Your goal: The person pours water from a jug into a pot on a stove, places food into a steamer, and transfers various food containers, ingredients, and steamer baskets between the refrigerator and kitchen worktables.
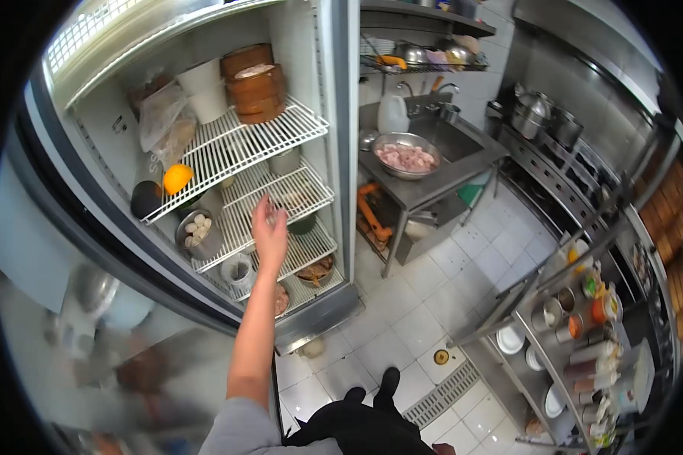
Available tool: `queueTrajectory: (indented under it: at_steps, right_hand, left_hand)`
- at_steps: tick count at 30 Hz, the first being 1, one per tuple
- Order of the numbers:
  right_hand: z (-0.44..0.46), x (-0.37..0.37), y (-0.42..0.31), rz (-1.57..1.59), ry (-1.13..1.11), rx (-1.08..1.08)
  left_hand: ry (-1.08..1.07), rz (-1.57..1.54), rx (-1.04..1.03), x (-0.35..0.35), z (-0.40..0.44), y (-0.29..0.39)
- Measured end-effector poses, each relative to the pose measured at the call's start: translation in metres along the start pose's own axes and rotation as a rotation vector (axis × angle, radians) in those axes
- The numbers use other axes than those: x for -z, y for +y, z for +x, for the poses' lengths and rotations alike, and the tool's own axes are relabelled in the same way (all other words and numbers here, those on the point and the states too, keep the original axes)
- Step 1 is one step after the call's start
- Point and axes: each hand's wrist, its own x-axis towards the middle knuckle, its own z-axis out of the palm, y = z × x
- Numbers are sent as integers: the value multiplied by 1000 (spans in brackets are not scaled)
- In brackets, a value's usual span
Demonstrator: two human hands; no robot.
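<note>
My left hand reaches into the open fridge, in front of the middle wire shelf. Its fingers are a little apart, and I see nothing held in them. To its left, a metal pot holds several round white items. Below the hand are a clear container and a bowl of brown food. Above, an orange lies at the front edge of the upper shelf. Only a sliver of my right hand shows at the bottom edge, its fingers mostly out of frame.
Bamboo steamers, a white tub and a plastic bag crowd the upper shelf. Right of the fridge, a bowl of raw meat sits beside the sink. A stove and a rack of containers stand further right.
</note>
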Motion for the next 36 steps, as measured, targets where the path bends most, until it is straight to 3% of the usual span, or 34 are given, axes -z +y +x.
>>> queueTrajectory:
  at_steps: [3,6,9,12,16,19,20,21,24,25,28,29,32,34,35,36]
  right_hand:
    - [54,25,-27,-301,-112,145]
    - [113,63,-61,-710,-241,431]
    - [167,91,-113,-1025,-297,723]
    - [162,86,-184,84,-132,-96]
    - [203,105,-246,-131,-173,-133]
    - [285,132,-248,-249,-209,-158]
    - [301,133,-254,-305,-197,-146]
    - [313,130,-258,-135,-255,-51]
    - [319,101,-307,6,-285,-156]
    - [313,87,-331,-74,-299,-158]
    - [293,56,-365,55,-444,-18]
    - [300,53,-361,-461,-571,439]
    - [332,22,-345,95,-699,120]
    - [314,4,-353,-44,-695,16]
    - [307,-2,-356,-103,-689,-34]
    - [309,-4,-358,-180,-700,51]
  left_hand:
    - [-79,36,128,-44,60,-24]
    - [-183,16,254,-62,75,-13]
    - [-145,72,147,-70,55,1]
    - [-91,84,209,-62,40,-21]
    - [90,251,231,-15,37,-17]
    - [142,330,193,17,24,-15]
    - [122,282,208,24,18,-8]
    - [101,233,220,31,12,3]
    - [-14,98,254,48,-1,5]
    - [-33,-3,341,50,-2,33]
    - [-45,-215,329,56,14,89]
    - [-38,-232,265,55,25,106]
    - [-2,-157,42,49,77,136]
    - [65,101,-207,41,125,150]
    - [52,148,-193,36,145,160]
    - [28,245,-263,27,170,143]
